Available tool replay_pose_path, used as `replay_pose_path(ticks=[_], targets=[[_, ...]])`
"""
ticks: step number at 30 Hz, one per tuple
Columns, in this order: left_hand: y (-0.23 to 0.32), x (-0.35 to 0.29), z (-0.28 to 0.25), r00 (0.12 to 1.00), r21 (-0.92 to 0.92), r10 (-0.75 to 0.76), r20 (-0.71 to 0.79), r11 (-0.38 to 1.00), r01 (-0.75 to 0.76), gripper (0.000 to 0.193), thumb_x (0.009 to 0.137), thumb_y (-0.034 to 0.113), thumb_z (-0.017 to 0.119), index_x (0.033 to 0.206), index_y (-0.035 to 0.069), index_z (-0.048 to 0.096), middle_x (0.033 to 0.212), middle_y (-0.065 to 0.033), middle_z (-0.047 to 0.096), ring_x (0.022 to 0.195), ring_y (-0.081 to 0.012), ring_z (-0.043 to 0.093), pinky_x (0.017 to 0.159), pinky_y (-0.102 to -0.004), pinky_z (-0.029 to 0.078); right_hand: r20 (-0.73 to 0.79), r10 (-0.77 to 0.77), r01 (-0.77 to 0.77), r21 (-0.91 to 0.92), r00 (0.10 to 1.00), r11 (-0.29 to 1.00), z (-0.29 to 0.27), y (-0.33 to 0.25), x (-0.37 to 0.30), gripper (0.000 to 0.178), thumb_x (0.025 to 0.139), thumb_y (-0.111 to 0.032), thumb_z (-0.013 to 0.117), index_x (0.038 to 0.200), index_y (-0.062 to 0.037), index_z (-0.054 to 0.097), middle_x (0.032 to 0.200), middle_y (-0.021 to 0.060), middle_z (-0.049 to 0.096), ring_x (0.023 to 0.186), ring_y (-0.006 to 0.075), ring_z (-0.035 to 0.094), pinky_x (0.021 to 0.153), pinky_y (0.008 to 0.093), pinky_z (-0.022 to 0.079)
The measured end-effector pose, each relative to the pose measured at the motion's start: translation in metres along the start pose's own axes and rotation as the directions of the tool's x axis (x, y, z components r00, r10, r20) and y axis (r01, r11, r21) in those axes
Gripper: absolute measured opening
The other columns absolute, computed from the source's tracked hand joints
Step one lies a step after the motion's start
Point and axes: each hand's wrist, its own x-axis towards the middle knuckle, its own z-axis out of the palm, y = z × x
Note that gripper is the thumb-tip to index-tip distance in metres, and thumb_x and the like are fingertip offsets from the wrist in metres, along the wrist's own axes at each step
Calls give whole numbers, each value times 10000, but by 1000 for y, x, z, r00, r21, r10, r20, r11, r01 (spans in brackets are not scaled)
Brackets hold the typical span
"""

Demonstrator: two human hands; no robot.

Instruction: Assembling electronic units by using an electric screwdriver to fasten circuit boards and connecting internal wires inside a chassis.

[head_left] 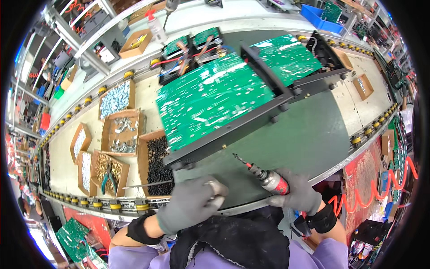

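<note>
no readable lettering, numbers or signs, dark marks on the red barrel of the powered screwdriver [275, 183] too small to read, green circuit board [215, 98] markings blurred beyond reading

The circuit board [210, 103] is finished glossy, its frame [228, 131] smooth matt. The gloves [190, 204] are made of matt cloth, the screwdriver [271, 181] of shiny metal, the boxes [106, 132] of cardboard.

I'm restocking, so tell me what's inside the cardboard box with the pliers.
The box holds small gold-coloured pieces, with teal-handled pliers resting on top. Its bottom is covered and cannot be seen.
</note>
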Motion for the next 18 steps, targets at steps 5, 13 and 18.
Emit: replay_pose_path(ticks=[5,13,18], targets=[[-5,37,54,998,220,37,52,974,-48,116,844,186,709,960,176,707,866,-55,636,769,-274,658,663,-395,523,-86,208,-174,298,974,939,-19,12,-27,777,719,-412,889,1319,-30,575,1087,157,691,976,250,679,875,368,525],[-18,51,44,968,210,-209,142,962,177,115,861,225,699,970,191,714,954,-52,680,823,-289,670,709,-413,534,-157,370,-219,576,916,788,-32,28,-46,813,705,-376,912,1311,21,543,1061,71,648,936,135,587,858,325,506],[11,68,-1,994,378,46,-100,926,-5,179,862,242,710,1015,150,723,965,-93,680,826,-335,662,743,-428,534,-168,364,-167,664,916,729,-34,34,-41,815,671,-394,919,1281,6,556,1003,29,603,879,119,541,798,294,476]])
